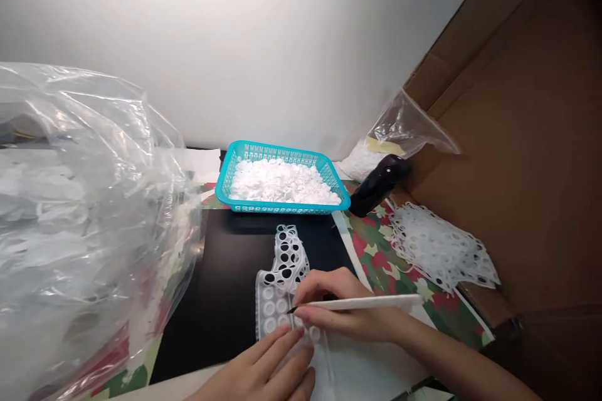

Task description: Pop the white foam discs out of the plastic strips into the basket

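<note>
A translucent white sheet of moulded rings (269, 307) lies on the black board (226, 263). Its far end is a lacy strip of open holes (286, 250) that curls over itself. My left hand (268, 366) rests on the near part of the sheet, fingers stretched out and flat. Pinched in my right hand (343, 307) is a slim white pen-shaped tool (371, 303) with a dark pointed tip. The tip meets the sheet among the rings, just beyond my left fingertips. My right hand hides part of the sheet.
A turquoise basket (282, 207) full of small white pieces stands behind the board. Large clear plastic bags (94, 200) fill the left side. To the right are a black object (376, 188), a pile of holed sheet scraps (437, 244) and a cardboard wall (517, 169).
</note>
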A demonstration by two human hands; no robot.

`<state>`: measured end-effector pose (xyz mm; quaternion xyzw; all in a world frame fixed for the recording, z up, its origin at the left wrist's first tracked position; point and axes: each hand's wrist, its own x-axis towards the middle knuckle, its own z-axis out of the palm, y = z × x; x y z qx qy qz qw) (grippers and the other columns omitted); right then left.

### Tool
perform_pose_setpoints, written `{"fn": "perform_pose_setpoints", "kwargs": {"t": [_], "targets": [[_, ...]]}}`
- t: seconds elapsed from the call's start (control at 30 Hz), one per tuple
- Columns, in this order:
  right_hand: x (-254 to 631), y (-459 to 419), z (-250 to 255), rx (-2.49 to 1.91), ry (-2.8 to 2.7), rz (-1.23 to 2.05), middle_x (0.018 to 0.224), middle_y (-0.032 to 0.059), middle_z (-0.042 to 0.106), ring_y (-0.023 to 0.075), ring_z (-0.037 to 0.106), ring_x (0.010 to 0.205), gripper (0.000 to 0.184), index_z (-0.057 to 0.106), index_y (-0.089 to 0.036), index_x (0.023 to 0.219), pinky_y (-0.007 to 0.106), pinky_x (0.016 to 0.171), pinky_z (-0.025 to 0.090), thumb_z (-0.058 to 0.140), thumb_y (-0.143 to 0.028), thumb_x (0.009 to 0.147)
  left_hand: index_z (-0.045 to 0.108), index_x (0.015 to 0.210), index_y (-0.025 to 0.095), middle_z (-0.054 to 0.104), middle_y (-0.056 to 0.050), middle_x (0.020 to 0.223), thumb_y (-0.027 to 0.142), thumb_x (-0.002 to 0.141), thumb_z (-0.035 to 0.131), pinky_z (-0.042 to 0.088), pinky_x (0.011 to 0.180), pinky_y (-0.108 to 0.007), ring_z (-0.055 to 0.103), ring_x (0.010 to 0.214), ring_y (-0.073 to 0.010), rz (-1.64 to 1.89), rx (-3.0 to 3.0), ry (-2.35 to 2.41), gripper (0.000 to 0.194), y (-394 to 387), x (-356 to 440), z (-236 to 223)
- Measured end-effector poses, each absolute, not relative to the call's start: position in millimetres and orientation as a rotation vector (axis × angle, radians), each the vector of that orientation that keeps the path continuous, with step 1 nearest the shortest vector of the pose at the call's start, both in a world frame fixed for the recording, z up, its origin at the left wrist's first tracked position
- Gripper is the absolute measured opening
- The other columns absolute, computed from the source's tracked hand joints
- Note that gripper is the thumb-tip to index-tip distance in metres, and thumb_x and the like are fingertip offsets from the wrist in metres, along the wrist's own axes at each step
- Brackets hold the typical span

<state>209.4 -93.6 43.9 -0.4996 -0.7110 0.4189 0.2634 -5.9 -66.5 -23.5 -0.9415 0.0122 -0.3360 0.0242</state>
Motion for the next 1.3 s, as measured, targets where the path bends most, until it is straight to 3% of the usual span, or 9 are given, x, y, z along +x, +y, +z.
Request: {"fn": "perform_pose_setpoints", "kwargs": {"t": [0.07,0.27,0.47,0.6,0.8,0.97,1.17,1.3], "targets": [[204,-88,36,-1.409,-1.877,1.116,0.082,0.0,0.067,0.0109,0.063,0.071,0.017,0.062,-0.018,0.095,0.019,0.062,0.048,0.06,-0.034,0.09,0.066,0.103,0.017,0.069,-0.003,0.106,0.014,0.091,0.053,0.05,0.097,-0.035,0.064,0.103,-0.0216,-1.023,-2.903,0.039,0.018,-67,-7,-28],[212,-71,42,-1.555,-1.682,0.6,0.077,-0.0008,0.068,0.0108,0.063,0.07,0.012,0.064,-0.019,0.084,0.018,0.063,0.047,0.06,-0.028,0.091,0.066,0.098,0.016,0.068,-0.003,0.107,0.017,0.091,0.053,0.051,0.095,-0.033,0.063,0.107,-0.0218,-1.035,-2.948,0.059,0.015,-64,-6,-33],[202,-69,29,-1.033,-2.075,0.713,0.083,0.0056,0.069,0.0127,0.062,0.077,0.012,0.067,-0.015,0.088,0.022,0.072,0.051,0.059,-0.023,0.092,0.066,0.093,0.013,0.068,-0.008,0.105,0.012,0.087,0.05,0.051,0.094,-0.04,0.064,0.1,-0.0241,-1.107,-2.915,-0.067,0.017,-64,-2,-30],[201,-68,4,-0.838,-2.198,0.601,0.086,0.0089,0.068,0.0145,0.063,0.084,0.02,0.066,-0.012,0.094,0.024,0.076,0.052,0.051,-0.025,0.096,0.065,0.096,0.01,0.067,-0.011,0.098,0.012,0.081,0.049,0.052,0.092,-0.045,0.064,0.093,-0.024,-1.071,-2.928,-0.134,0.022,-66,1,-32],[205,-69,-5,-0.857,-2.152,0.521,0.085,0.0092,0.066,0.0151,0.061,0.083,0.011,0.064,-0.011,0.092,0.025,0.075,0.052,0.055,-0.017,0.093,0.065,0.095,0.01,0.067,-0.011,0.104,0.013,0.078,0.053,0.05,0.096,-0.044,0.062,0.102,-0.0279,-1.036,-2.946,-0.133,0.021,-66,0,-30],[206,-70,-1,-0.848,-2.236,0.475,0.089,0.0099,0.067,0.0158,0.061,0.085,0.016,0.065,-0.011,0.092,0.027,0.077,0.052,0.051,-0.018,0.095,0.065,0.096,0.01,0.067,-0.01,0.104,0.015,0.078,0.054,0.05,0.095,-0.043,0.063,0.1,-0.0276,-1.011,-2.949,-0.115,0.022,-66,-2,-28],[200,-75,-4,-0.839,-2.397,0.126,0.106,0.0158,0.068,0.0222,0.061,0.103,0.015,0.064,-0.005,0.096,0.032,0.089,0.055,0.05,-0.007,0.093,0.064,0.098,0.01,0.067,-0.01,0.1,0.017,0.08,0.052,0.049,0.095,-0.044,0.064,0.095,-0.0257,-0.972,-2.942,-0.092,0.023,-66,-1,-28],[196,-77,-5,-0.837,-2.453,-0.088,0.107,0.0162,0.068,0.024,0.061,0.104,0.017,0.062,-0.005,0.096,0.036,0.091,0.055,0.045,-0.007,0.095,0.065,0.099,0.009,0.068,-0.009,0.096,0.016,0.081,0.051,0.049,0.095,-0.045,0.065,0.092,-0.0253,-0.919,-2.971,-0.09,0.024,-67,-2,-25]]}}
